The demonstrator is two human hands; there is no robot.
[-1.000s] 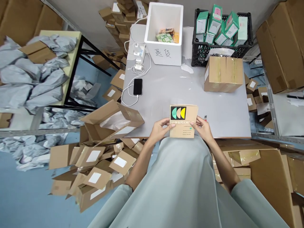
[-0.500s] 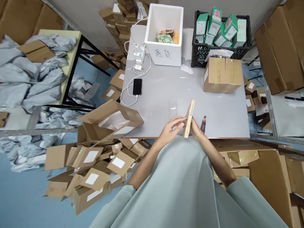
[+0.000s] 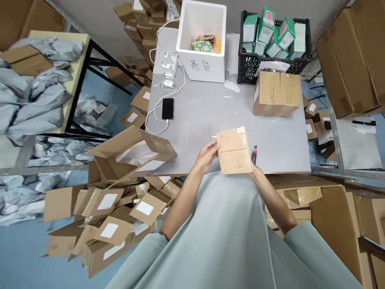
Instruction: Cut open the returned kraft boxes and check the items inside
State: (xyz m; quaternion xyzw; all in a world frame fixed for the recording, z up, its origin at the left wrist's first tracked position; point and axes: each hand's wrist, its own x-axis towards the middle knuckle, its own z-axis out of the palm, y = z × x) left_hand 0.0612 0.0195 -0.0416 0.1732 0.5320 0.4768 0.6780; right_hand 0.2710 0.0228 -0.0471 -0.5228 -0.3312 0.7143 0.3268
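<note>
The tan book is up at the counter's near edge, its printed line too small to read, a red-edged label at the top corner. The left hand has its grip closed on one side; the right hand is mostly hidden, can't tell its grip. Beyond, the white foam box reads "退货".

At the upper middle of the frame, you could read 退货, handwritten in black on the white foam box. The printed line across the book you held near the centre was too small. Writing on the paper at the black crate, upper right, was partly hidden from you.
</note>
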